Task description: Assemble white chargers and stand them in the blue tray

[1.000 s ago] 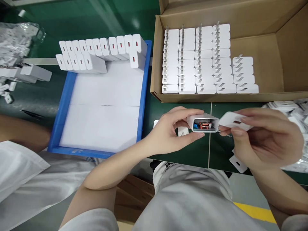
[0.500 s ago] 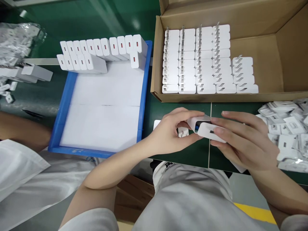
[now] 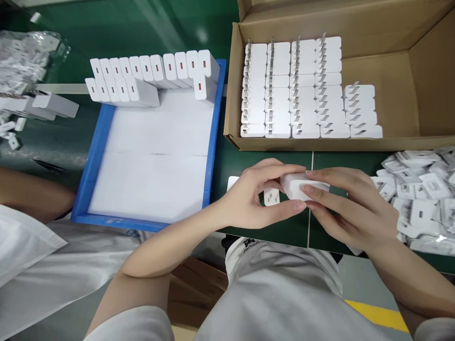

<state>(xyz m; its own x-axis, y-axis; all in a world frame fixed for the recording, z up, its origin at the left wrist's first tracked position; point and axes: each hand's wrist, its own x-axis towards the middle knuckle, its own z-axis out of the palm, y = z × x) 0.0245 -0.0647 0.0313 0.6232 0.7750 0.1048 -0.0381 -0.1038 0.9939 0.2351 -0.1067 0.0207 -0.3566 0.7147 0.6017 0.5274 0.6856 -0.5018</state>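
Between my hands is a white charger (image 3: 292, 182), held over the green table. My left hand (image 3: 252, 196) grips its body between thumb and fingers. Against its near end, the fingertips of my right hand (image 3: 359, 206) press the white end cover (image 3: 298, 189), partly hiding it. No gap shows now between cover and body. Behind my left thumb, a white piece with metal prongs (image 3: 272, 197) lies on the table. Another white piece (image 3: 232, 182) peeks out beside my left wrist.
A cardboard box (image 3: 232, 85) with rows of pronged chargers stands ahead. Left of it is a blue tray (image 3: 209, 175) with chargers along its far side. Loose white covers (image 3: 423, 199) lie in a heap at right. Another person's arm (image 3: 35, 194) rests at far left.
The end cover has gone from tilted off the open housing to lying against it, and the dark inside is hidden. My right hand has shifted left.
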